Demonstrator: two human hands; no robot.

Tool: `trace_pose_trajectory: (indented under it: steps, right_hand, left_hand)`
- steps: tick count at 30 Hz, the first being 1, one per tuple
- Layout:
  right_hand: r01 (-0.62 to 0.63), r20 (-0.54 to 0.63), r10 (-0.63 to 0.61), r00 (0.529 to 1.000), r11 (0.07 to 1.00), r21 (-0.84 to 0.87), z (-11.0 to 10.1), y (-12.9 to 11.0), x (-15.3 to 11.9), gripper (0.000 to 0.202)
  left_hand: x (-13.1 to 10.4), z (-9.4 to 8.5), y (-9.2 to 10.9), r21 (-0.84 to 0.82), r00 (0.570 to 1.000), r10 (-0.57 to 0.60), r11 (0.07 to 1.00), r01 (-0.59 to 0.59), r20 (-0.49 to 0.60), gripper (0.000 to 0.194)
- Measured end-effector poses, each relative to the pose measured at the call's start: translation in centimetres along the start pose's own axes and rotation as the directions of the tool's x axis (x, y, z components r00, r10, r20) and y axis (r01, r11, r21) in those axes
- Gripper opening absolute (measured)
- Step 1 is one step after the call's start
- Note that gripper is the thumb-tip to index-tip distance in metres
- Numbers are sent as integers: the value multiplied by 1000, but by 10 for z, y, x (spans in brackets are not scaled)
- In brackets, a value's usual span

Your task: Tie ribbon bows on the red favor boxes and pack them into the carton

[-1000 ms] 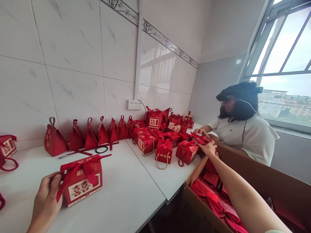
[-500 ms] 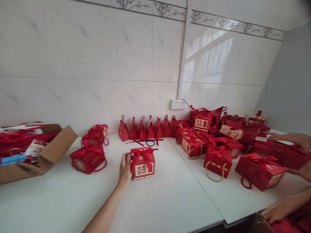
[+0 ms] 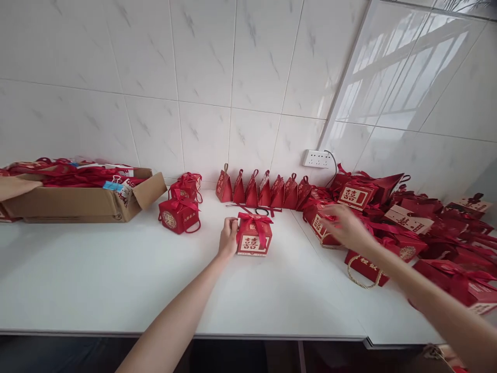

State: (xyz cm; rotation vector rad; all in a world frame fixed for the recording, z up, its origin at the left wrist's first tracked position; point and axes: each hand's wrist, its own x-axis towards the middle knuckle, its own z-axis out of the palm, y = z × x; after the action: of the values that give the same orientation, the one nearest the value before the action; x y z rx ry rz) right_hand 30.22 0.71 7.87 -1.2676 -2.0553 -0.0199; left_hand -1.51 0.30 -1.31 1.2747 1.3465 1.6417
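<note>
My left hand (image 3: 229, 237) grips the left side of a small red gift box (image 3: 254, 243), which stands upright on the white table. A red ribbon bow is tied over its top, and a cream panel with red characters faces me. My right hand (image 3: 345, 225), slightly blurred, hovers at the left part of a pile of red boxes with its fingers stretched out and nothing visible in them. Nearest to it is a red box with a cream panel (image 3: 319, 227). Below lies a red box with a gold rope handle (image 3: 367, 267).
Several pointed red boxes (image 3: 251, 192) line the wall behind a black ring (image 3: 262, 211). Two bowed red boxes (image 3: 179, 215) sit to the left, beside an open cardboard carton (image 3: 77, 204) full of red items. A power strip (image 3: 316, 158) is on the wall.
The view has turned left and down. My right hand has come up to the pile of boxes. Other hands seen at the far right are out of view. My left hand keeps its box.
</note>
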Motion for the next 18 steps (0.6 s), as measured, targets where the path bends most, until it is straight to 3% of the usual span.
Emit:
trace_pose_trajectory:
  steps: [4,8,10,12,18]
  right_hand:
    - [-138,263,31,964,907,397,85,-65,4,76]
    - [-217,272,38,962,711,669,131,-84,-3,97]
    - [-208,254,31,967,673,709,142,-83,-7,97]
    - [-156,215,4,977,703,694,147,-80,-11,96]
    - [11,70,-73,995,765,643,138,-66,-19,94]
  left_hand:
    - [-3,1,-1,-21,999,27,999,-27,26,36]
    - [-6,1,-2,-29,995,54,998,-52,87,46]
    - [-6,2,-3,-55,991,52,997,-45,125,49]
    - [-5,3,-3,-87,986,71,994,-58,151,49]
    - [-7,11,-5,-145,961,191,976,-163,201,55]
